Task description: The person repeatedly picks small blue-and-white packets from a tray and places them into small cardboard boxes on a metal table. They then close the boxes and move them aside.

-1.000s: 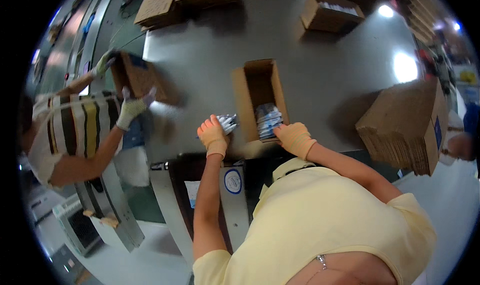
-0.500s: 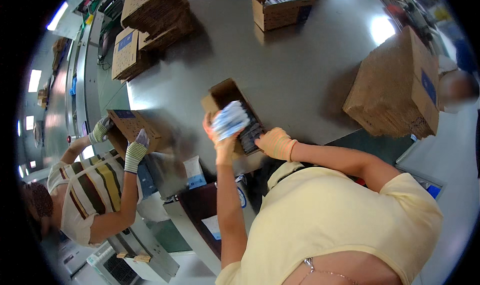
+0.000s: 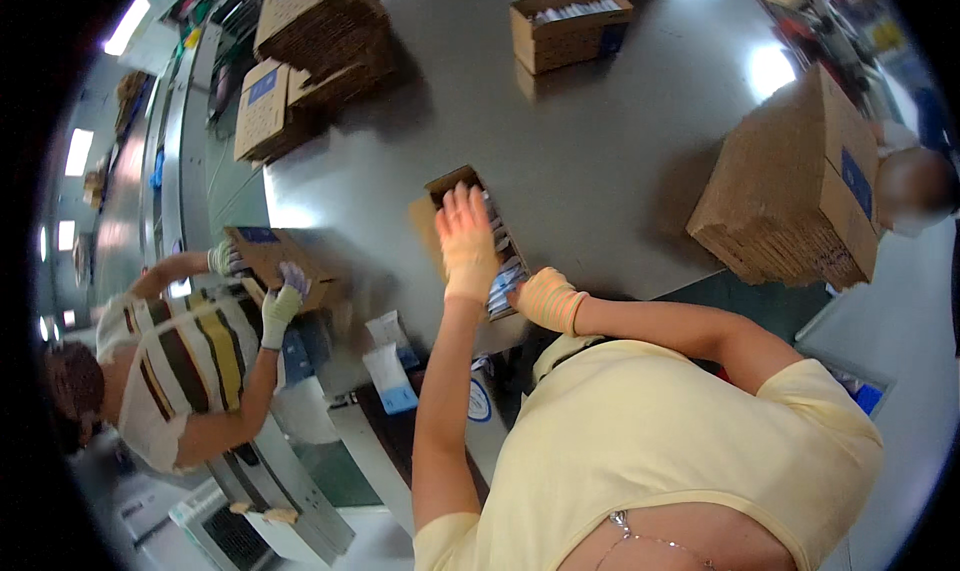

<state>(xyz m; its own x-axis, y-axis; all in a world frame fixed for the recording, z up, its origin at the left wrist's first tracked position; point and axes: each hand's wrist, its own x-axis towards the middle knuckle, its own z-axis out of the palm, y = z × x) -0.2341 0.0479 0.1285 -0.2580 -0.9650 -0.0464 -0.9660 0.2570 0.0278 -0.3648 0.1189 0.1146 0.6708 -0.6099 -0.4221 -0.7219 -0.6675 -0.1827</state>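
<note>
Head view: open cardboard box (image 3: 470, 241) sits on the grey desk (image 3: 600, 161), close to its near edge, within easy reach. Left hand (image 3: 465, 243), gloved, lies flat with fingers spread over the blue-and-white packets (image 3: 505, 271) inside, seemingly pressing them level. Right hand (image 3: 545, 299), gloved, curls against the box's near end, apparently bracing it; grip on anything unclear. Co-worker's gloved hand (image 3: 280, 306) steadies another carton (image 3: 275, 261) at the left.

Matt cardboard box (image 3: 440, 233), glossy table (image 3: 600, 141)
</note>
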